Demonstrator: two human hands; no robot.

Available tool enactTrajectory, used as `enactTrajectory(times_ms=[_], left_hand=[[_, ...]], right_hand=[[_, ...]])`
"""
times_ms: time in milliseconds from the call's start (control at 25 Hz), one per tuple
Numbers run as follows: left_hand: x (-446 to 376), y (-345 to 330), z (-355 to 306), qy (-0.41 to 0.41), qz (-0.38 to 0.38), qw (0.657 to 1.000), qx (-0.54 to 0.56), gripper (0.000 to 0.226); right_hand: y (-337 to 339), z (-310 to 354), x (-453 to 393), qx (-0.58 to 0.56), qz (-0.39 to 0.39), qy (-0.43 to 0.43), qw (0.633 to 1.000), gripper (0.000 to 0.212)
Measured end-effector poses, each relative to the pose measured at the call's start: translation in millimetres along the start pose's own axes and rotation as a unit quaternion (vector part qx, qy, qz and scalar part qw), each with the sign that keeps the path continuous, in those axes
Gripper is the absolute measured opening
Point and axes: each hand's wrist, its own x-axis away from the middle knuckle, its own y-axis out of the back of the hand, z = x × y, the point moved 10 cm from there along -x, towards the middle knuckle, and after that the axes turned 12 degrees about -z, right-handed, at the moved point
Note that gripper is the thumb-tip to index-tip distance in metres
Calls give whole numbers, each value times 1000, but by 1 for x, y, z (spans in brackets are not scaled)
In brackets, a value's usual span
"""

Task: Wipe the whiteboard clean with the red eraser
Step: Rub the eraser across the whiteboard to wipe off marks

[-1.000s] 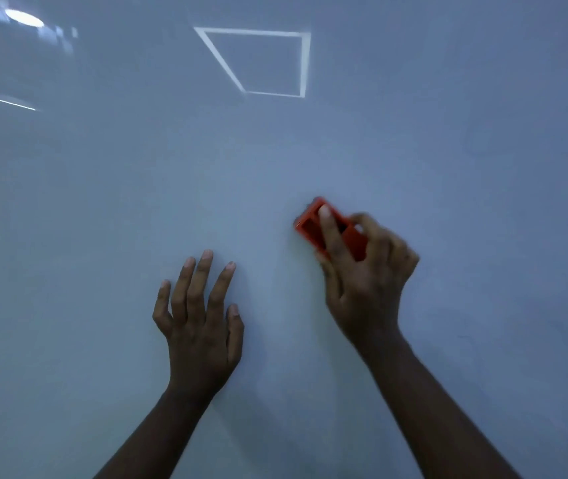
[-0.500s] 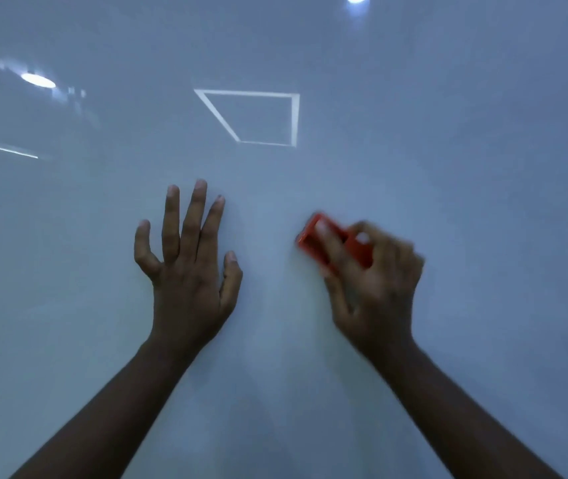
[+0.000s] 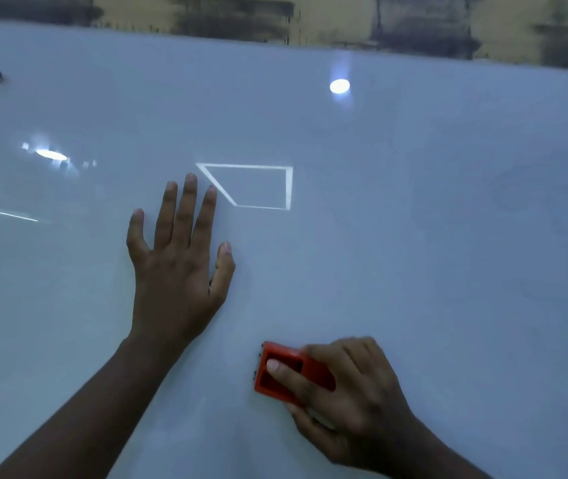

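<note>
Nearest me, low and right of centre, my right hand (image 3: 351,388) grips the red eraser (image 3: 287,373), fingers (image 3: 284,371) curled round it, holding it against the whiteboard (image 3: 448,236). Farther up and left, my left hand (image 3: 175,271) lies flat on the board, fingers spread. Beyond, a bright four-sided reflection (image 3: 251,184) and round glints (image 3: 339,86) show.

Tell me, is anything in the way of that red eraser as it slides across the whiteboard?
Only the person's own left hand, which lies flat on the whiteboard, up and to the left of the red eraser that the right hand grips. To the right and straight up, nothing visible blocks it.
</note>
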Motion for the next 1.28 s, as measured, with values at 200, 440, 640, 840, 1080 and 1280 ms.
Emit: enactTrajectory(times_ms=[200, 440, 640, 840, 1080, 1280], left_hand=[[-1, 1, -2, -6, -13, 1000, 7, 70], [-1, 3, -3, -5, -24, 1000, 4, 69], [-1, 5, -5, -10, -33, 999, 4, 69], [-9, 11, -4, -23, -33, 999, 1, 71], [-53, 12, 10, -68, -47, 997, 9, 63], [-90, -4, 15, -116, -29, 993, 24, 72]], right_hand=[[14, -77, -60, 80, -67, -24, 994, 44], [50, -185, -91, 192, -160, -193, 949, 44], [19, -119, -83, 94, -139, -173, 971, 49], [-8, -57, -77, 57, -35, -1, 998, 44], [-2, -96, -112, 77, -59, 46, 994, 42], [26, -187, -148, 160, -143, -88, 973, 43]])
